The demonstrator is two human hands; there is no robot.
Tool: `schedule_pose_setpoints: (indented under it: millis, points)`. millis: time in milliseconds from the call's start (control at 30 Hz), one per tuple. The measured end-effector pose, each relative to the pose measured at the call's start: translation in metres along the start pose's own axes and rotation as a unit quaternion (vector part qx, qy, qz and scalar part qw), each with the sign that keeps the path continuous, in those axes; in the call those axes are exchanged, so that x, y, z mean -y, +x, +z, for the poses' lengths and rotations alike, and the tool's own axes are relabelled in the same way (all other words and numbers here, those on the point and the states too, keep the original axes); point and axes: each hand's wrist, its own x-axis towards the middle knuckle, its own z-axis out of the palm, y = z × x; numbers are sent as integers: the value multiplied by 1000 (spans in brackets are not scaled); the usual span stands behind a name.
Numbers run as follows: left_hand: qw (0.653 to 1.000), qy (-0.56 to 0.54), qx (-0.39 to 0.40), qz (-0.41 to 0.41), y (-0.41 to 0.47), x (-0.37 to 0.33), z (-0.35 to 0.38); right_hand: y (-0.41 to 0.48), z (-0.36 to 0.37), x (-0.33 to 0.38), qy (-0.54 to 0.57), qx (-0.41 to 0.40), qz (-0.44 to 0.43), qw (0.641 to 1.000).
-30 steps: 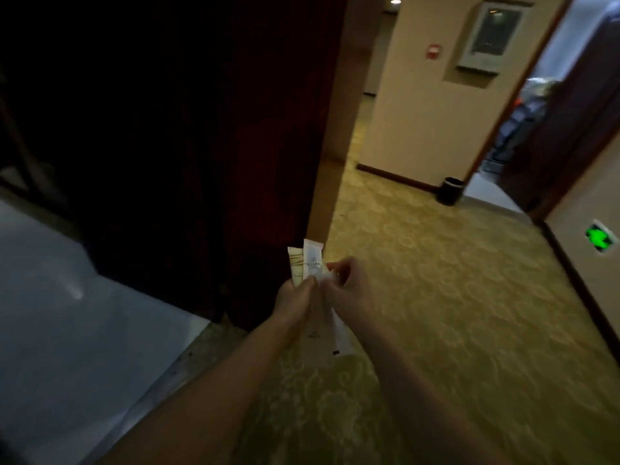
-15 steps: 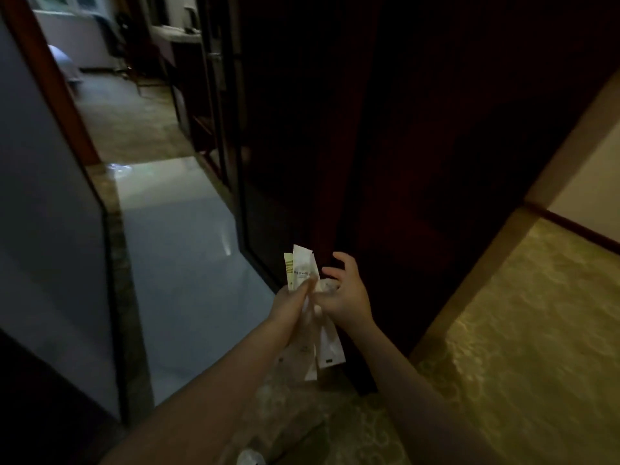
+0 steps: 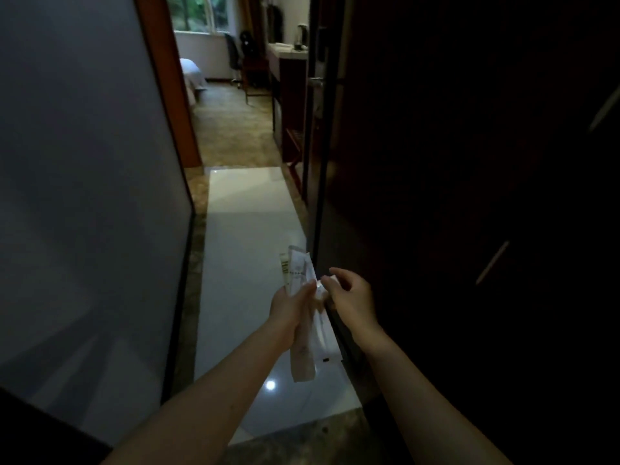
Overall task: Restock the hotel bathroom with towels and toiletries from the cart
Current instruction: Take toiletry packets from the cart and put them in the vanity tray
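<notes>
A: Packets?
B: A bundle of slim white toiletry sachets [image 3: 303, 330], held upright in the left hand [image 3: 290, 308], fingers wrapped round the middle. The right hand [image 3: 354, 302] is just beside it, its curled thumb and forefinger pinching the bundle's clear edge.
A: Contents?
B: Too dim to tell.
A: Floor, room?
B: Glossy white floor tile [image 3: 248, 229] under the hands. Pale grey wall panel [image 3: 84, 162] left, dark wooden door [image 3: 436, 196] right. Far end: window [image 3: 198, 11], white bed corner [image 3: 191, 72], kettle [image 3: 302, 36] on a desk.

White sachets [image 3: 299, 277], one yellow-striped; pale grey floor tile [image 3: 248, 213]; dark brown door [image 3: 436, 162]; tan patterned carpet [image 3: 231, 129].
</notes>
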Motion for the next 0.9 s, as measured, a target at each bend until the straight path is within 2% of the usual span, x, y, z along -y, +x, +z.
schedule_pose_setpoints:
  millis: [167,300,433,567,667,800,900]
  points:
    - [999,-35,-27,12,66,-28,-10,88,41,10,14,59,26,998]
    - [995,-38,-86,24,140,-57,-3,173,69,24,9,88,39,995]
    - [991,-41,-128,27,211,-91,10,250,82,57,-27,131,24,991]
    - [981,-78,-176,27,281,-134,19,331,99,88,-86,192,-41,977]
    - [970,-117,-210,27,322,-158,17,374,116,105,-73,211,-48,974]
    - [961,-140,-238,32,374,-178,0,424,143,116,-12,228,22,973]
    - [956,-150,-248,48,419,-196,-16,461,173,125,13,282,85,955]
